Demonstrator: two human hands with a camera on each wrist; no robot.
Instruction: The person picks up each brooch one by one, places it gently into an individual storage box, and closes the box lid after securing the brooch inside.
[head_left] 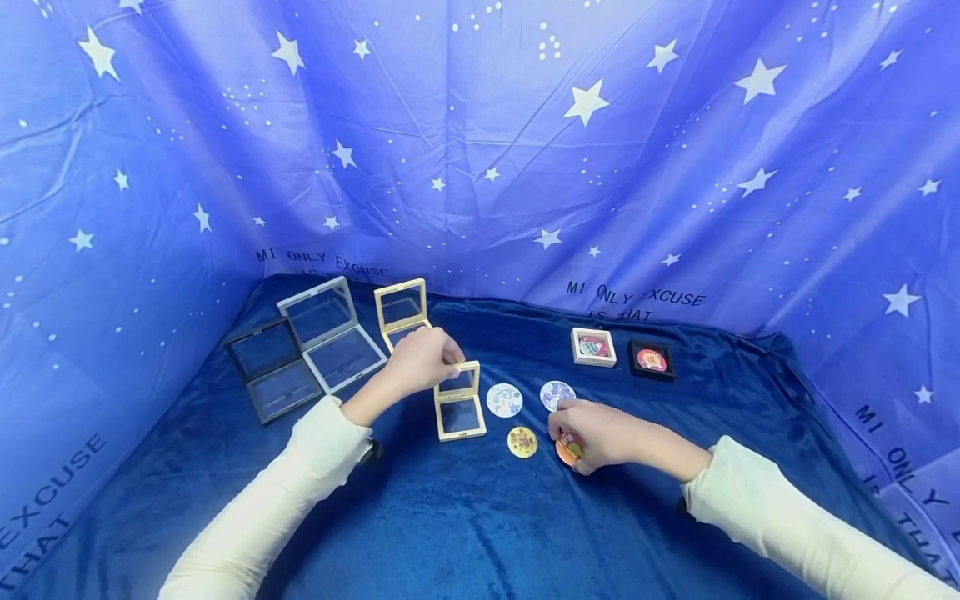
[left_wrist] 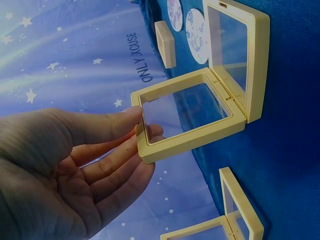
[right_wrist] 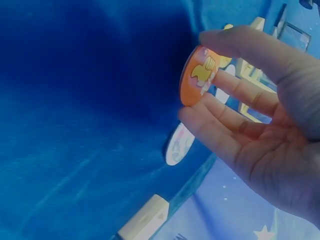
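My left hand (head_left: 422, 358) pinches the raised lid of a small cream-yellow hinged display frame (left_wrist: 192, 142) between thumb and fingers. The frame stands open on the cloth, its clear windows showing nothing inside. My right hand (head_left: 611, 435) grips an orange round badge (right_wrist: 196, 82) by its edge, tilted in the right wrist view; whether it touches the cloth cannot be told. Between the hands lie a yellow round badge (head_left: 522, 442) and a white-and-blue round badge (head_left: 505, 401). A purple-and-white round badge (head_left: 557, 395) lies just beyond my right fingers.
Left of the frame stand another open yellow frame (head_left: 401, 288), a larger grey frame (head_left: 315, 340) and a black frame (head_left: 258, 408). At the back right, a white frame (head_left: 594, 362) and a black frame (head_left: 651, 375) each hold a round badge. Starry curtains (head_left: 480, 125) surround the blue cloth (head_left: 450, 525).
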